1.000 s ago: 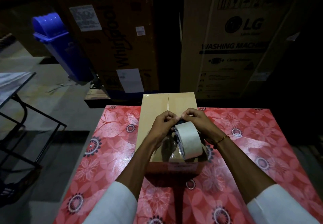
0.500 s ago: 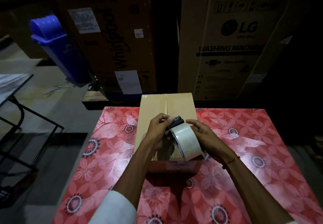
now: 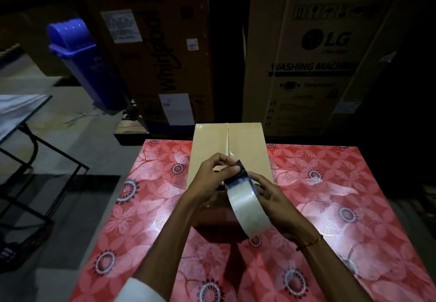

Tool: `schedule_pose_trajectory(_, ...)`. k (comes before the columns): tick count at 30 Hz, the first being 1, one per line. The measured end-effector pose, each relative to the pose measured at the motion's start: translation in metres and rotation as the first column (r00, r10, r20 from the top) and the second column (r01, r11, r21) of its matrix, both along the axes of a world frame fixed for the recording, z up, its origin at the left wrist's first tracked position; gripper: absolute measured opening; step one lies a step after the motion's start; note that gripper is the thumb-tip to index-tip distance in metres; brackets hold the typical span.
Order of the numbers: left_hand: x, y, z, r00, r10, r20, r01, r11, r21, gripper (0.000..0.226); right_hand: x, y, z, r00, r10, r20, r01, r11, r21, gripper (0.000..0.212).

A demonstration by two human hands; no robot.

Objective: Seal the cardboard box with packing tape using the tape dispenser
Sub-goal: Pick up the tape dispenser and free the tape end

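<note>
A closed cardboard box (image 3: pixel 212 146) lies on the red flowered table (image 3: pixel 342 207), its centre seam running away from me. Above the box's near end I hold a tape dispenser with a roll of clear packing tape (image 3: pixel 249 207). My right hand (image 3: pixel 276 205) grips the roll and dispenser from the right side. My left hand (image 3: pixel 212 181) pinches the tape's free end at the dark blade end of the dispenser (image 3: pixel 240 172). The near part of the box is hidden behind my hands and the roll.
Large appliance cartons (image 3: pixel 306 65) stand behind the table. A blue swing-lid bin (image 3: pixel 82 61) leans at the back left. A folding table with black metal legs (image 3: pixel 28 136) is at the left over the concrete floor.
My right hand has slid from the top of the roll down to its right side. The roll has tilted and come nearer to me. My left hand keeps pinching the tape end.
</note>
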State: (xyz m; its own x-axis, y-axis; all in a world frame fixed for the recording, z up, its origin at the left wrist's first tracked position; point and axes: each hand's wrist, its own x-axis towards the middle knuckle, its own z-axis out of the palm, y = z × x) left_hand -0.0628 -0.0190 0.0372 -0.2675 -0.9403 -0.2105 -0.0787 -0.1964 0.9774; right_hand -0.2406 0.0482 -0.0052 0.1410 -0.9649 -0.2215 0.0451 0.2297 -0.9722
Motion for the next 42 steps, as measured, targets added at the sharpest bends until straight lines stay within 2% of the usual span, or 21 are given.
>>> schedule_pose_trajectory(8, 0.003, 0.003, 0.005, 0.991, -0.010, 0.130, 0.029, 0.989, -0.142, 0.007, 0.000, 0.013, 0.009, 0.998, 0.000, -0.059, -0.002, 0.999, -0.043, 0.041)
schedule_pose_trajectory(18, 0.011, 0.006, 0.010, 0.990, -0.129, -0.060, 0.130, 0.991, 0.012, 0.014, -0.016, 0.025, 0.012, 0.999, 0.006, 0.045, -0.006, 1.000, 0.002, 0.045)
schedule_pose_trajectory(24, -0.004, 0.011, 0.007, 0.997, -0.015, 0.070, 0.024, 0.991, -0.130, 0.014, -0.018, 0.027, 0.009, 0.998, 0.006, 0.065, -0.006, 1.000, 0.000, 0.045)
schedule_pose_trajectory(26, -0.006, 0.012, 0.008, 1.000, 0.013, 0.026, -0.010, 0.996, -0.094, 0.021, -0.020, 0.027, 0.009, 0.996, 0.004, 0.092, -0.005, 1.000, 0.004, 0.046)
schedule_pose_trajectory(29, -0.004, 0.012, 0.012, 0.994, 0.031, -0.103, -0.026, 0.998, 0.049, 0.043, -0.024, 0.029, 0.011, 0.992, 0.000, 0.128, -0.001, 1.000, 0.009, 0.053)
schedule_pose_trajectory(31, -0.004, 0.013, 0.011, 0.990, 0.022, -0.140, -0.013, 0.997, 0.071, 0.048, -0.026, 0.029, 0.010, 0.989, -0.013, 0.149, 0.010, 1.000, 0.015, 0.057)
schedule_pose_trajectory(38, -0.010, 0.015, 0.008, 0.994, -0.050, -0.096, 0.048, 0.999, -0.021, 0.013, -0.027, 0.032, 0.011, 0.990, -0.010, 0.143, 0.012, 1.000, -0.011, 0.060)
schedule_pose_trajectory(42, -0.011, 0.014, 0.009, 0.994, -0.046, -0.096, 0.046, 0.999, -0.002, 0.011, -0.028, 0.033, 0.013, 0.991, -0.020, 0.133, 0.019, 1.000, 0.011, 0.054)
